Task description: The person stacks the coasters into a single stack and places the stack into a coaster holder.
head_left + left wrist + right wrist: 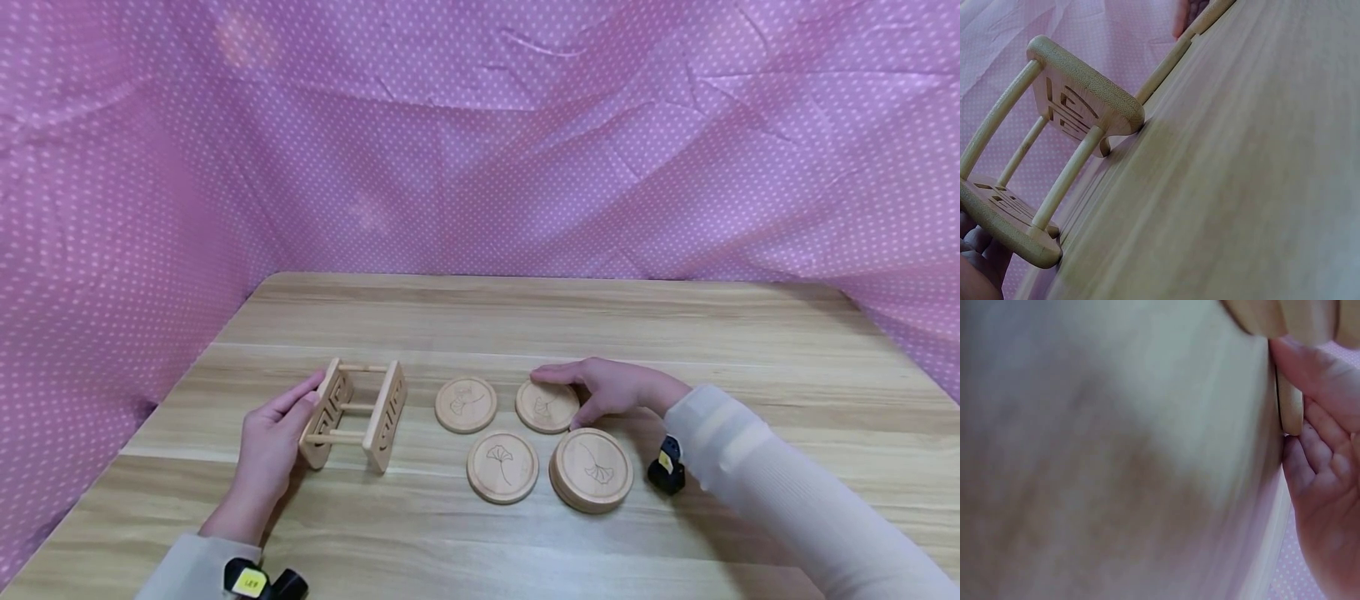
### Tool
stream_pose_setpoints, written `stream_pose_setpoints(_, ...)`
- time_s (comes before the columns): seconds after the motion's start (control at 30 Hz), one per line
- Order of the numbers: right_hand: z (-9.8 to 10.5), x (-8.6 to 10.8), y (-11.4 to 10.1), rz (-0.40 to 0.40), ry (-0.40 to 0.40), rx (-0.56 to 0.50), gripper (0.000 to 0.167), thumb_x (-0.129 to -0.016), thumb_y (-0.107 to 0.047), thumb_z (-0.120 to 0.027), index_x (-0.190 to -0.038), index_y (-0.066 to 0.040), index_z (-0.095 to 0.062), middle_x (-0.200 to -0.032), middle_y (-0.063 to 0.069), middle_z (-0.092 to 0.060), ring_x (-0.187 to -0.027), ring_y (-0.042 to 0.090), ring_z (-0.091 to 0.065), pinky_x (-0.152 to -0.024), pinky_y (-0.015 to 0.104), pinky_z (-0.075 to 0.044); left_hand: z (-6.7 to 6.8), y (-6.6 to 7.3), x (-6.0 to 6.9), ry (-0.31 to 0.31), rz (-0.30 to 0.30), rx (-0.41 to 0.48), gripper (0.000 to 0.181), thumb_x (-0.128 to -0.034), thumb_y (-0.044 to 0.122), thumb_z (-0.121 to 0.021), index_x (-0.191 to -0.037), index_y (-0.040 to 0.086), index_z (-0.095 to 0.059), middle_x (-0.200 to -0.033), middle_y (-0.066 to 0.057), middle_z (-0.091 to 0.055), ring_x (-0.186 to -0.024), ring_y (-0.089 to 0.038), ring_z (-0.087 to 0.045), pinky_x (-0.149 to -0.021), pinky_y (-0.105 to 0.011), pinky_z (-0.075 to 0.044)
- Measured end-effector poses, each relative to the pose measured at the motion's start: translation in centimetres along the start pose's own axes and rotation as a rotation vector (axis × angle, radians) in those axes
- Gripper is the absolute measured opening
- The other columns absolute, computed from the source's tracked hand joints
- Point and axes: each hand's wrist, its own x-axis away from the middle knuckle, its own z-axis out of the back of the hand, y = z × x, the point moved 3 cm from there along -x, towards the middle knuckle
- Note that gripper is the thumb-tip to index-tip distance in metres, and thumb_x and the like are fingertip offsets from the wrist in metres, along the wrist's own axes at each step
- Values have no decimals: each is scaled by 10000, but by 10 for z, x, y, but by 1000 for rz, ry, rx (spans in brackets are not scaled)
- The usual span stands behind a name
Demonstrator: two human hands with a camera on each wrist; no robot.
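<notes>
My left hand [273,442] rests against the outer side of a small wooden coaster rack [385,417], which has two cut-out side panels joined by round rods. In the left wrist view, the fingers [984,250] lie against the near panel's outside. My right hand [611,387] spans a round wooden coaster [546,408], thumb at its near edge and fingertips at its far edge. That coaster lies flat on the table; in the right wrist view its edge [1291,406] shows between thumb and fingers. Just in front is a stack of coasters [592,471] with an engraved ginkgo leaf on top.
Two single coasters lie flat between rack and stack: a back one [466,405] and a front one [502,467]. The wooden table [480,317] ends at a pink dotted cloth [465,167] behind and at the sides.
</notes>
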Motion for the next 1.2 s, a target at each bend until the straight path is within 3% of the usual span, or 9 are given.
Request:
stream_pose_setpoints(0.67,-1,5,4,8,22,-22,789,-736,-155,-760,-1414,-65,-366,-1470,161,-319,-1352,312,-281,-1134,471,-201,-1,-3,3,20,-3,12,378,-917,234,-588,-1273,110,-561,-1227,108,-585,-927,55,-567,-771,-143,-518)
stream_pose_setpoints(1.03,-2,6,7,-5,83,-98,783,-699,-159,-793,-1378,-39,-422,-1446,156,-366,-1340,294,-310,-1125,445,-226,-2,-4,3,19,7,-4,386,-924,244,-574,-1286,113,-548,-1282,47,-553,-928,54,-563,-767,-145,-519)
stream_pose_setpoints(1.2,-1,7,7,0,136,-72,765,-674,-148,-816,-1343,-23,-468,-1409,159,-423,-1310,296,-362,-1102,434,-286,-2,-4,3,13,18,-1,397,-923,259,-576,-1295,122,-542,-1321,16,-525,-954,47,-552,-779,-137,-511)
